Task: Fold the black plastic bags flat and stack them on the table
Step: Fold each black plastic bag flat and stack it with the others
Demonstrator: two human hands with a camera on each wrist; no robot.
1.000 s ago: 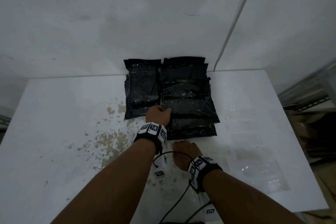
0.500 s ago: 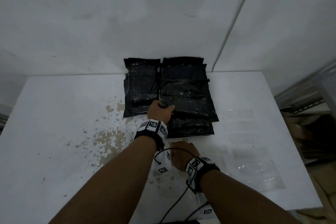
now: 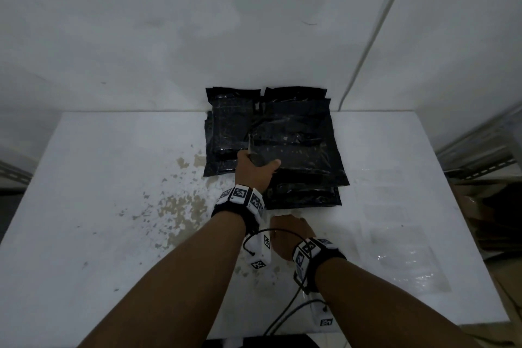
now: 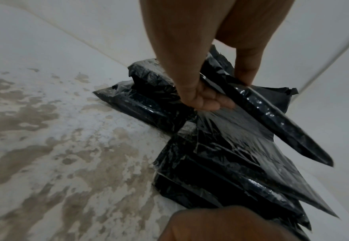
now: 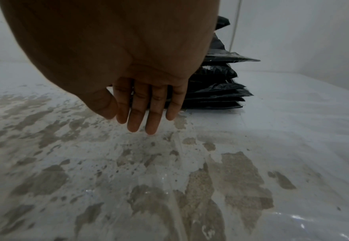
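From the head view, my left hand reaches to the near left corner of the topmost flat black plastic packet on the taller right-hand stack of black plastic bags; the packet's long axis runs left to right across the white, paint-chipped surface, and its left edge is raised off the stack. A second, lower pile of black bags lies just beside it on the left, against the white wall. My right hand hovers low over the surface in front of the stack, apart from it, and clear plastic sleeves lie flat to the right. From the left wrist view, my grip is clamped on the packet: curled fingers beneath its edge, thumb on top, the packet tilted with its far end pointing down and away over the stack. From the right wrist view, which alone shows the palm side, my right hand is spread flat, straight fingers close together, holding nothing, just above the surface; the stack's layered right-hand edges show behind them.
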